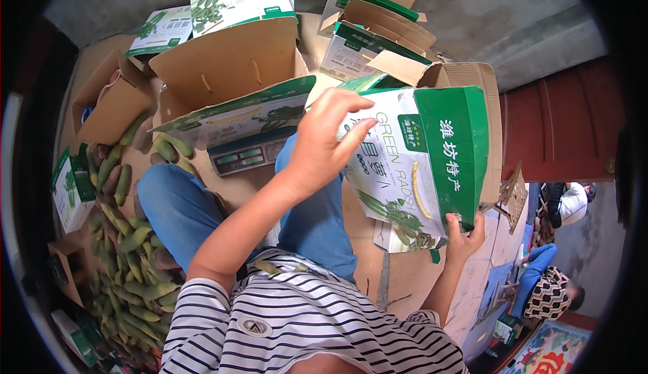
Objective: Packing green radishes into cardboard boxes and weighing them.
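A white and green cardboard carton [398,165] with a yellow cord handle and a picture of radishes is tilted up in front of me, right of my knees. Its brown flaps stand up along the far side. My right hand [464,238] grips the carton's lower right corner, thumb on the green panel. Across the carton's upper left end reaches my left hand [331,138], thumb and fingers apart over the white face; whether its fingertips press on the card is hard to tell. Just beyond my knees stands a larger open carton [229,57], brown inside, with two cord loops on its raised flap.
Many green radishes [135,266] lie heaped at my left. Closed cartons [239,3] are stacked at the back, with open cartons [368,37] beside them by the wall. A small brown box [111,101] stands at the left. Two people [547,290] sit far right, near a red door [560,128].
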The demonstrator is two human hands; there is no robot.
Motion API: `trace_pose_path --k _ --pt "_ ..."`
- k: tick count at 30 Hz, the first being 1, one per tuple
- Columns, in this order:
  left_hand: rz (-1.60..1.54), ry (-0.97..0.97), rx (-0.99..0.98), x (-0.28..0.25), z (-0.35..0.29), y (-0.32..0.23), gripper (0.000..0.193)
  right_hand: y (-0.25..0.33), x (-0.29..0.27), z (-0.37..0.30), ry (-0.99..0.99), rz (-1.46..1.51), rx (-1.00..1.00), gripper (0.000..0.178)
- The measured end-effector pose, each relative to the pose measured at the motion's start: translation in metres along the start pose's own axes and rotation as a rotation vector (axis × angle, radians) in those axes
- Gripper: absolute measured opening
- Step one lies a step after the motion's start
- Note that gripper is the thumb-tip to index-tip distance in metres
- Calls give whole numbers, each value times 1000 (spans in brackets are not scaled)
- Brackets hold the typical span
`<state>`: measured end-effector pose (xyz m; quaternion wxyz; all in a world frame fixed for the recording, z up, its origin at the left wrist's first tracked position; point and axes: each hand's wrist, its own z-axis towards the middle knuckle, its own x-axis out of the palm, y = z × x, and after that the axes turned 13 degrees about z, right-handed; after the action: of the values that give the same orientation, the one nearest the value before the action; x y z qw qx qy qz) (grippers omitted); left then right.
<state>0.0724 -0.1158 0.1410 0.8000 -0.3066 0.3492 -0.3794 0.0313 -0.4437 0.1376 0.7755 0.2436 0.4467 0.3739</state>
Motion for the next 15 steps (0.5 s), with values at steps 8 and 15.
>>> trace_pose_path --k 8,15 --pt "52 -220 119 26 16 0 17 10 -5 2 99 -65 -148 26" --pt "56 -212 29 23 22 -3 8 11 -6 3 132 -33 -173 28"
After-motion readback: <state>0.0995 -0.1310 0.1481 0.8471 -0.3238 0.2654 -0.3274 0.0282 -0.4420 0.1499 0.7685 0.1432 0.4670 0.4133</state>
